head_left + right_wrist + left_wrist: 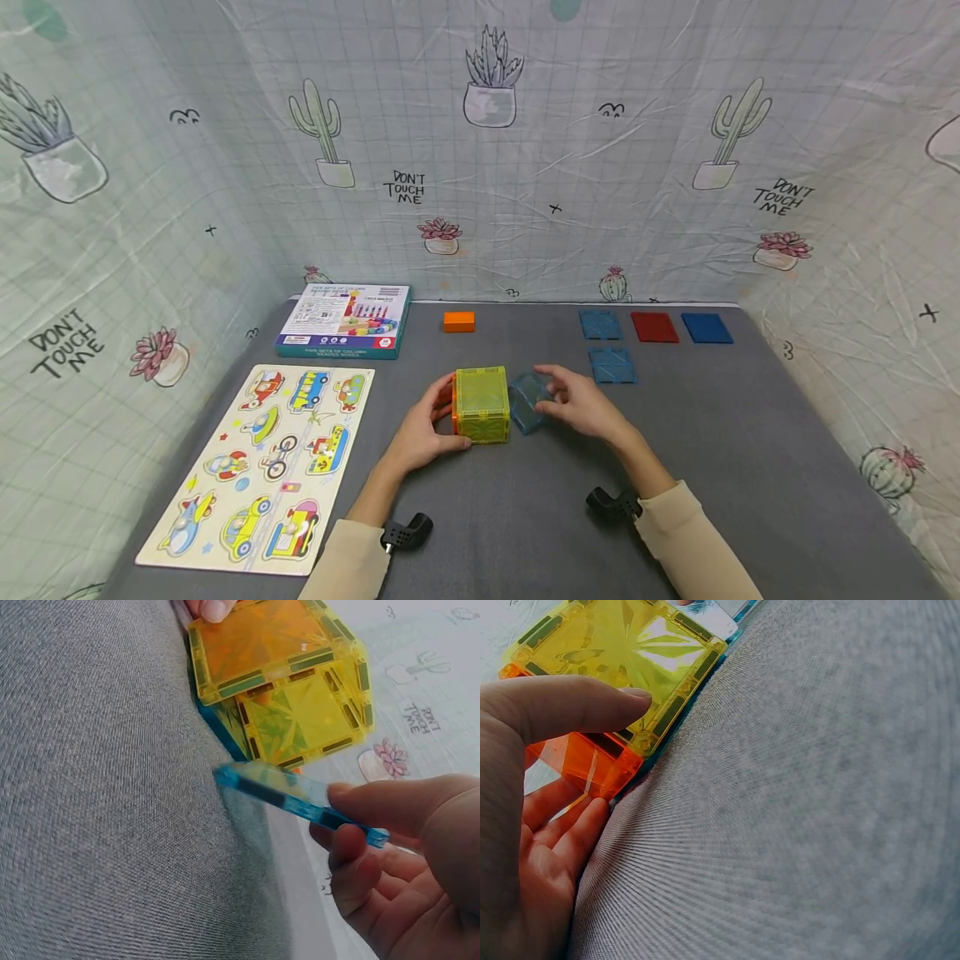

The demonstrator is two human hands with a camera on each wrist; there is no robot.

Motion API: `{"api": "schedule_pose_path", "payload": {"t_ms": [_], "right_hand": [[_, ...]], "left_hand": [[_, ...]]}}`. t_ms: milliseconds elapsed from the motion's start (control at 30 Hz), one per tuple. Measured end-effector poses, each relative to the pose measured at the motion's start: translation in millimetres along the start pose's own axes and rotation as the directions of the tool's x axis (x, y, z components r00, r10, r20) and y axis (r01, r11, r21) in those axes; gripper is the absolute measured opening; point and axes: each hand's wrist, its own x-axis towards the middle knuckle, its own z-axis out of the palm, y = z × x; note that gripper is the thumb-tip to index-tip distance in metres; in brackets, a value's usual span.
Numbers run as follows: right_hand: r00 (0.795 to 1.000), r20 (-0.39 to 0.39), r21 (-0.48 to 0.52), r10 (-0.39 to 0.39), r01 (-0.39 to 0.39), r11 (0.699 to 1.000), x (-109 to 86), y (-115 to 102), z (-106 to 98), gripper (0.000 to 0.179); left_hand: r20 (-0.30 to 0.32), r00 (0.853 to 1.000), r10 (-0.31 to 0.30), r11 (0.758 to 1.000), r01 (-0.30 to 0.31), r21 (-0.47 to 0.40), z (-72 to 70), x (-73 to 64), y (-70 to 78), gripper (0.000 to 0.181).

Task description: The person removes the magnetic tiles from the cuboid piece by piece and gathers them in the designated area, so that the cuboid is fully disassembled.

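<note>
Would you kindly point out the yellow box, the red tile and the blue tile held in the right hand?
Yellow box (482, 392): head view, middle of its top face.
Red tile (655, 327): head view, middle of its flat face.
Held blue tile (281, 798): right wrist view, on its edge facing the camera.

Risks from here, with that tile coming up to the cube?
1. The blue tile, pinched at a slant in the right hand, might meet the cube crooked instead of flush.
2. The left hand grips the cube at its orange side; too hard a squeeze could shift or loosen a wall.
3. A spare blue square lies just beyond the right hand and might get brushed aside.
</note>
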Motion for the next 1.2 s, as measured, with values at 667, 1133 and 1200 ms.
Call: {"api": "schedule_pose_path", "payload": {"t_ms": [667,1133,1200], "right_hand": [[0.981,-0.19,0.036,-0.038,0.046,0.998,-2.8,6.0,-8.1,0.04],[0.948,-0.318,0.088,-0.004,0.034,0.996,-5.0,16.1,-29.9,0.04],[0.941,-0.338,0.08,-0.011,0.04,0.996,-5.5,18.4,-32.9,0.04]], "left_hand": [[-0.001,1.0,0.031,0.999,-0.031,-0.026,-0.2,-0.2,-1.5,0.108],[0.002,1.0,0.029,0.999,-0.029,-0.014,-0.6,0.3,-2.0,0.108],[0.002,1.0,0.028,1.0,-0.028,-0.012,-0.4,0.5,-2.4,0.108]]}}
